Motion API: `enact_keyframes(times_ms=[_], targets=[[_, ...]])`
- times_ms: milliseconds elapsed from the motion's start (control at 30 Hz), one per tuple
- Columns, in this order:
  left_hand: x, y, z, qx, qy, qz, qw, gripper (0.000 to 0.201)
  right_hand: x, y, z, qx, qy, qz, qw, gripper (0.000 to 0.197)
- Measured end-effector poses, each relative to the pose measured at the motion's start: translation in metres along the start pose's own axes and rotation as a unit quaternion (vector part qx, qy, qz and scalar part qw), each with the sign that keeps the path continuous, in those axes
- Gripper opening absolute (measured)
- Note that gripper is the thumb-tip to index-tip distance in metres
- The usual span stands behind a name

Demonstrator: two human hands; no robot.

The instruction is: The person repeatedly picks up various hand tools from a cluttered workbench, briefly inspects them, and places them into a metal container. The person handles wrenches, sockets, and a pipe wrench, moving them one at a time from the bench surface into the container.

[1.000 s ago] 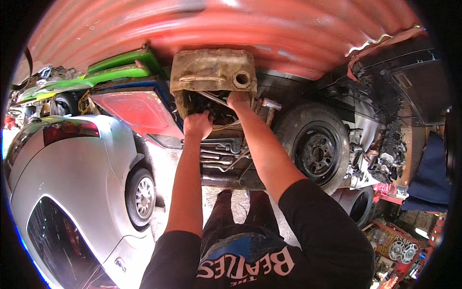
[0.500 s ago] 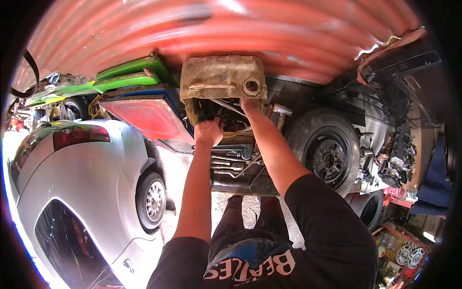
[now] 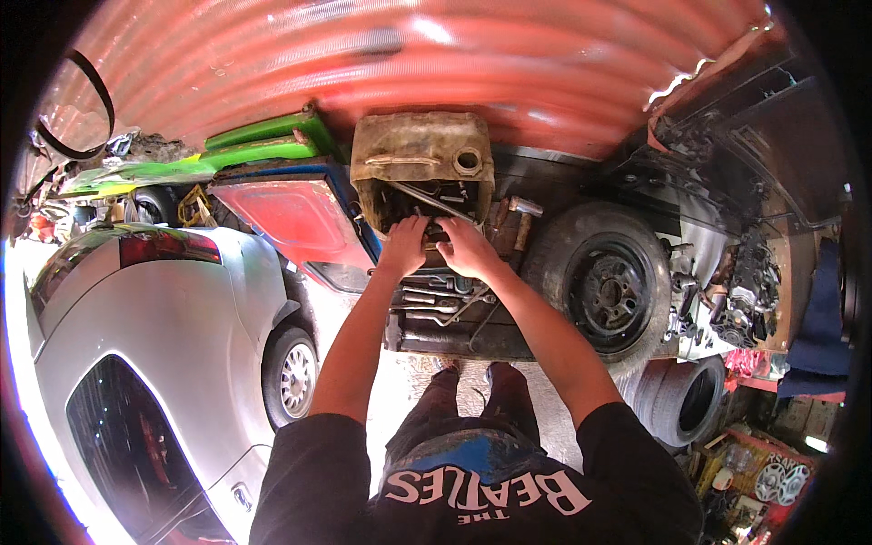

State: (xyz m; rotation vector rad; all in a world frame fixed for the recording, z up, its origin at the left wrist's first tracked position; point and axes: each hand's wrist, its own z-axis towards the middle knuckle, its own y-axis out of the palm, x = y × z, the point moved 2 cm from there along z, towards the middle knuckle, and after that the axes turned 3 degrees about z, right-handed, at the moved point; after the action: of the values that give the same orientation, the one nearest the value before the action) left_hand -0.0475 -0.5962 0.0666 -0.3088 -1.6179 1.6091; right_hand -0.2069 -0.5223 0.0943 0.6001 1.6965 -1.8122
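Left hand and right hand are being held side by side, fingers loosely bent (whether gripping anything, one cannot tell) | yellowed plastic container is sitting left of a wheel, ahead of the fingertips, neither hand clearly nearer | its open side is facing the hands, long axis running left to right

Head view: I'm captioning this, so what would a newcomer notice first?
Probably the silver car filling the left and the red corrugated sheet across the top. At centre, the left hand and right hand are at the open front of a grimy container, left of a wheel.
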Motion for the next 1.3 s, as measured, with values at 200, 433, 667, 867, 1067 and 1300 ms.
enact_keyframes(times_ms=[200,433,667,867,1067,1300], targets=[[0.042,-0.024,-0.023,0.025,0.034,-0.143,0.989,0.045,-0.013,-0.022,-0.028,0.045,-0.054,-0.086,0.994,0.031],[0.002,-0.043,-0.014,-0.035,0.024,-0.005,0.999,0.068,0.006,-0.019,-0.03,-0.018,-0.026,-0.134,0.99,0.029],[-0.037,-0.028,-0.027,-0.166,-0.008,0.188,0.968,0.051,0.007,-0.022,0.025,-0.023,0.025,-0.165,0.986,0.033],[-0.029,-0.022,-0.019,-0.187,-0.044,0.227,0.955,0.076,0.062,0.01,0.084,-0.08,0.161,-0.253,0.951,0.033],[-0.027,-0.021,-0.008,-0.233,-0.126,0.226,0.937,0.092,0.098,0.04,0.126,-0.103,0.251,-0.18,0.945,0.036],[-0.025,-0.009,-0.001,-0.202,-0.131,0.228,0.943,0.099,0.156,0.064,0.143,0.12,0.109,-0.223,0.961,0.05]])
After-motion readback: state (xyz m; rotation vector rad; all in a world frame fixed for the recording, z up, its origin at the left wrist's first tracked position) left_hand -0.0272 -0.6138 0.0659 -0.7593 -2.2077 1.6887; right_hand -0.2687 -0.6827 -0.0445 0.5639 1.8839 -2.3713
